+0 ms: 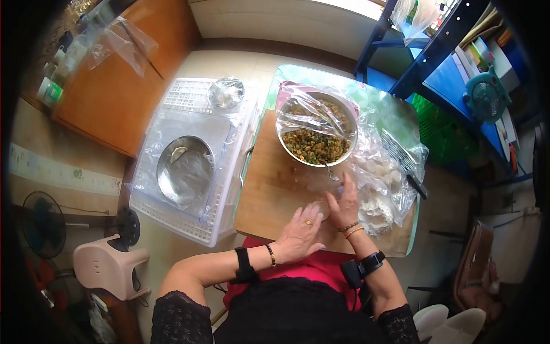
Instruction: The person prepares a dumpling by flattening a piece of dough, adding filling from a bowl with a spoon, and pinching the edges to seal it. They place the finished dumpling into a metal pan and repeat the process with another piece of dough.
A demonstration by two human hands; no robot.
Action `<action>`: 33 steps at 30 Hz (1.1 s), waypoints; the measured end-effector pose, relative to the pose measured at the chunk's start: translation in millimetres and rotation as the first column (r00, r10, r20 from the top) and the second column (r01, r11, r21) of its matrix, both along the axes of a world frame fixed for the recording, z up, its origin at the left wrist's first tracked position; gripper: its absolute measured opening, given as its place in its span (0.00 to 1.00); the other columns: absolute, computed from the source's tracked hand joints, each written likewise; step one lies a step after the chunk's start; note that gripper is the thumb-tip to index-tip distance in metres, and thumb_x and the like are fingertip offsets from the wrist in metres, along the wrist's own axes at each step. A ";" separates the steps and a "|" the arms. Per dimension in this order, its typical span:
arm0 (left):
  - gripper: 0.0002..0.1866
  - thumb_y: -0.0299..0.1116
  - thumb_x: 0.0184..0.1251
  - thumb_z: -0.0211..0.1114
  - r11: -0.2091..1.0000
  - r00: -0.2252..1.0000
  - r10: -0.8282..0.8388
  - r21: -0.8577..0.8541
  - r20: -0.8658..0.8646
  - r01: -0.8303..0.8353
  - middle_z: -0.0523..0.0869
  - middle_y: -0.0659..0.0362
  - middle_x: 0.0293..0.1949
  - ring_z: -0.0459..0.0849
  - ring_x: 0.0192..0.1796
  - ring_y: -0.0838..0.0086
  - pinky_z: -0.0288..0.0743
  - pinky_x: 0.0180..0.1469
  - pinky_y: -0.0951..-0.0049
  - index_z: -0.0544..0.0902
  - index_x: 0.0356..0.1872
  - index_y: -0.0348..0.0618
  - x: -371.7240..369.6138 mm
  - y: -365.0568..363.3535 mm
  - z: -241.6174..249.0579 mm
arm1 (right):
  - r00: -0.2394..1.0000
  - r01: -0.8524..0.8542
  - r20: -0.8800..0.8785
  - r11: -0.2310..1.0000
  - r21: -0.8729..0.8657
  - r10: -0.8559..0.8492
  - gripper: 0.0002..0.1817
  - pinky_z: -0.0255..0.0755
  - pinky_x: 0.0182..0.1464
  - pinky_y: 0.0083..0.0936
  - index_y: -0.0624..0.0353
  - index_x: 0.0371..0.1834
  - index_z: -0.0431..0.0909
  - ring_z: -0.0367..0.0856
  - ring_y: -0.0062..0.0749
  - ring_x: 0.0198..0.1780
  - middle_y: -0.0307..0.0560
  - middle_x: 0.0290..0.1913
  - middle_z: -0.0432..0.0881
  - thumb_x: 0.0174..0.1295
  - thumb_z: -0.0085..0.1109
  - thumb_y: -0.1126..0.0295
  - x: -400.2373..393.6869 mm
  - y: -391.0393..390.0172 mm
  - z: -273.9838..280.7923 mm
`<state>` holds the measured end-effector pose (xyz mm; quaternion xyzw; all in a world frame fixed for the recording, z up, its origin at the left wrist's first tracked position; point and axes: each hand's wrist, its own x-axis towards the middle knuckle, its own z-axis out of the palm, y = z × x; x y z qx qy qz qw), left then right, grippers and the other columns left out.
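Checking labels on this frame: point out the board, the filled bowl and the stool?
Board (262,192): head view, bare wood left of the hands.
Filled bowl (354,136): head view, right side of its rim.
Stool (98,266): head view, on its seat.

Light from blown-out strip (361,7) at top; glare on plastic film (309,106); fisheye-curved edges, black corners.

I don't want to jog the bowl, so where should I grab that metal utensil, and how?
Likely best to pinch the metal utensil by its exposed end, coming from the near side with the right hand: that end juts over the near rim of the bowl towards you, while little else shows.
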<state>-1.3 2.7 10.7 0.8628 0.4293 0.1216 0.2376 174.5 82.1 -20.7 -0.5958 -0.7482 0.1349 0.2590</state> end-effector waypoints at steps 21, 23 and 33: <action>0.39 0.55 0.62 0.61 0.985 0.982 -0.139 0.088 -0.125 0.151 0.67 0.40 0.65 0.58 0.73 0.50 0.47 0.76 0.50 0.68 0.62 0.29 -0.3 -2.7 2.7 | 0.998 0.024 -0.050 0.998 -0.062 -0.027 0.42 0.65 0.57 0.41 0.63 0.70 0.60 0.73 0.51 0.54 0.57 0.57 0.74 0.54 0.68 0.60 16.4 -21.1 13.8; 0.39 0.55 0.62 0.61 0.988 0.979 -0.135 0.050 -0.153 0.144 0.67 0.40 0.65 0.59 0.73 0.50 0.47 0.75 0.49 0.68 0.62 0.29 -1.0 -3.3 8.6 | 0.995 -0.013 -0.100 0.999 -0.052 0.008 0.41 0.66 0.56 0.41 0.62 0.70 0.61 0.74 0.51 0.53 0.57 0.56 0.74 0.54 0.68 0.61 11.7 -33.0 15.3; 0.41 0.56 0.63 0.60 0.999 0.995 -0.031 0.035 -0.096 0.034 0.66 0.38 0.65 0.59 0.72 0.48 0.49 0.74 0.49 0.66 0.63 0.26 -1.6 3.2 4.0 | 0.998 0.034 -0.055 0.999 -0.036 -0.036 0.43 0.65 0.58 0.44 0.65 0.71 0.58 0.72 0.52 0.57 0.60 0.56 0.73 0.55 0.67 0.60 -3.1 1.9 8.8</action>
